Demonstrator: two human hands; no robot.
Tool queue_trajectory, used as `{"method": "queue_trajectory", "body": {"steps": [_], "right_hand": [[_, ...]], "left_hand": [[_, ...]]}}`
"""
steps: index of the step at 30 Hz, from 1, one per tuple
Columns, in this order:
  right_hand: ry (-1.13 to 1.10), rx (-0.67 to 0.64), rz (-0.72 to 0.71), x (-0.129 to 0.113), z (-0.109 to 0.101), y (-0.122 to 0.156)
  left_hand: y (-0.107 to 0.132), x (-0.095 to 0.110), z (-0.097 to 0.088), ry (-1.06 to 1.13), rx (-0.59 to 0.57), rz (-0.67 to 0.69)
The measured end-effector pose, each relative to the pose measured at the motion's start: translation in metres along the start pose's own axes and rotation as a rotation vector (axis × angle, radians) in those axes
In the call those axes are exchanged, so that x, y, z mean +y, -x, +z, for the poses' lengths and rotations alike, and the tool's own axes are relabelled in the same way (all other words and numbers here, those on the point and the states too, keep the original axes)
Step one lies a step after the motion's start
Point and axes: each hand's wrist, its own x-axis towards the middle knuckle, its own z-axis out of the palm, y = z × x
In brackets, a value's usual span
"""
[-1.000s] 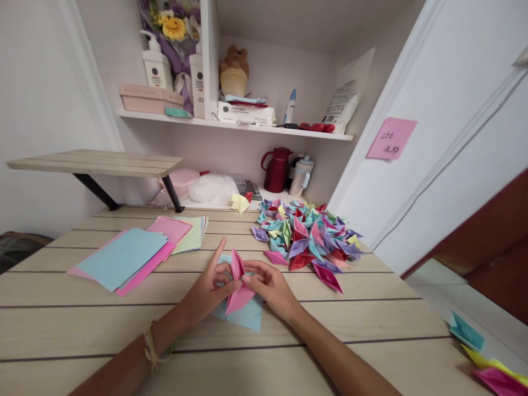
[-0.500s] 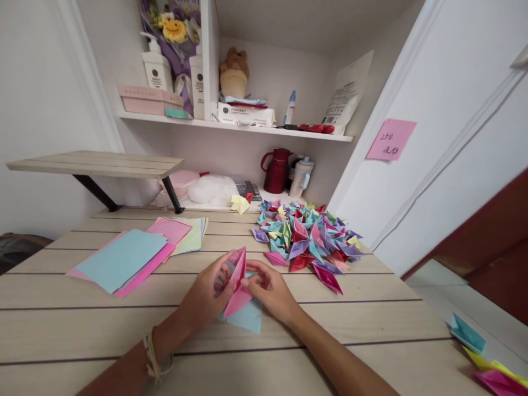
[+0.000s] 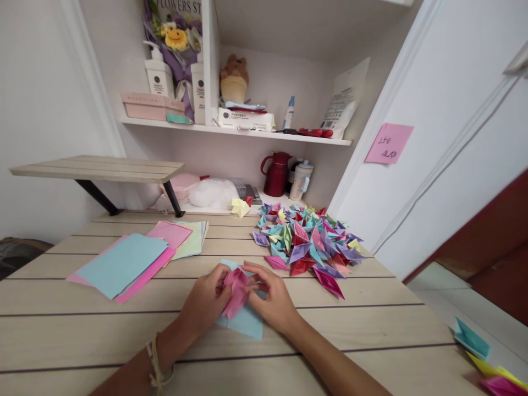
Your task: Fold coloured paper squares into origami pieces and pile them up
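Note:
Between my hands is a pink folded paper boat, slightly blurred and opened out in the middle. My left hand pinches its left side with thumb and fingers. On its right side, my right hand grips the edge with the thumb and fingertips; part of the contact is hidden. Beneath the boat, a light blue paper sheet lies on the wooden table. To the right and beyond my hands spreads a heap of folded paper boats in many colours.
Stacked coloured paper sheets lie at the left, near a small raised wooden shelf. A yellow folded paper sits at the back. A red jug and a pale cup stand behind the heap. More folded boats appear at the far right.
The pink boat has turned and been pulled wider, its tall upright point now lower and rounder. My fingers have shifted along its sides. The view has tilted slightly up.

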Motion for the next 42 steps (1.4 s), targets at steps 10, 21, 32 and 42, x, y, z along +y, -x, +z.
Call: {"method": "queue_trajectory", "body": {"steps": [10,21,32,42], "right_hand": [[-0.171,0.106,0.12,0.019,-0.006,-0.01],[-0.322,-0.074,0.163,0.017,-0.018,-0.01],[-0.114,-0.075,0.137,0.012,-0.026,-0.011],[-0.145,0.019,0.167,0.021,-0.017,-0.012]], "left_hand": [[-0.006,-0.005,0.002,0.227,-0.052,-0.055],[-0.014,-0.014,-0.004,0.644,-0.13,-0.122],[-0.019,-0.023,-0.009,0.538,-0.149,-0.146],[-0.014,-0.02,0.001,0.477,-0.141,-0.176]]}}
